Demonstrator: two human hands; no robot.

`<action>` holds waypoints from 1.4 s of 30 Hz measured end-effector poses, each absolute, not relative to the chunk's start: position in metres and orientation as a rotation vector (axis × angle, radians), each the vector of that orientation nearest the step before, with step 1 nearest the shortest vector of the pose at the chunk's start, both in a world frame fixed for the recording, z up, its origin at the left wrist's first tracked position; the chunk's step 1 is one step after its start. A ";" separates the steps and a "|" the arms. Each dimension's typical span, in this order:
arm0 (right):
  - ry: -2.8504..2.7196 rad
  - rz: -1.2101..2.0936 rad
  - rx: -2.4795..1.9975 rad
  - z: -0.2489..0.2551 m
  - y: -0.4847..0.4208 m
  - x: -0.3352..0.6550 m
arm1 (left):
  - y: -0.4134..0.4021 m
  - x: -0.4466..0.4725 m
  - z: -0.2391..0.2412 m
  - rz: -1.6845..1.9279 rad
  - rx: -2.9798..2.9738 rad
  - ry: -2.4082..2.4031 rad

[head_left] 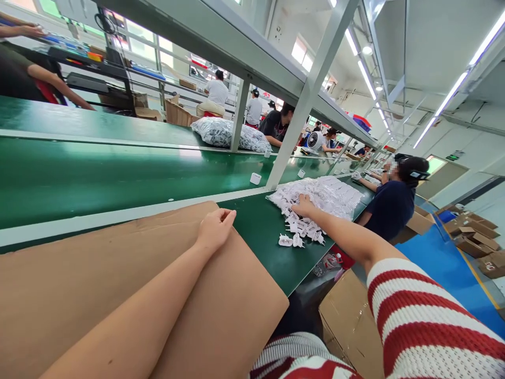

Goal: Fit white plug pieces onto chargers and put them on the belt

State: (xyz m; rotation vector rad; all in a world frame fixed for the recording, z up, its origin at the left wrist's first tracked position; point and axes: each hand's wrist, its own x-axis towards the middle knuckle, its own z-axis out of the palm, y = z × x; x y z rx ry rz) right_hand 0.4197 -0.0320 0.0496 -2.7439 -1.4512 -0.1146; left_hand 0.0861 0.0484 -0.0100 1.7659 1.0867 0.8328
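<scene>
My left hand [215,227] rests on a big brown cardboard sheet [118,295] on the green bench, its fingers curled in loosely with nothing in them. My right hand [303,205] reaches far to the right and lies on the near edge of a heap of small white plastic plug parts [321,195]; its fingers are partly buried in the parts, so their hold is hidden. Several loose white plugs [302,231] are scattered just in front of that hand.
A green conveyor belt [98,173] runs behind the bench, carrying two white pieces [255,178]. A bag of white parts [226,131] lies beyond it. Grey frame posts [300,121] stand close by. A co-worker [394,202] sits at right; cardboard boxes [351,326] stand below.
</scene>
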 end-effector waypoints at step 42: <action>-1.818 -0.178 -2.413 0.022 -0.123 0.327 | 0.052 0.085 -0.021 0.873 1.715 1.033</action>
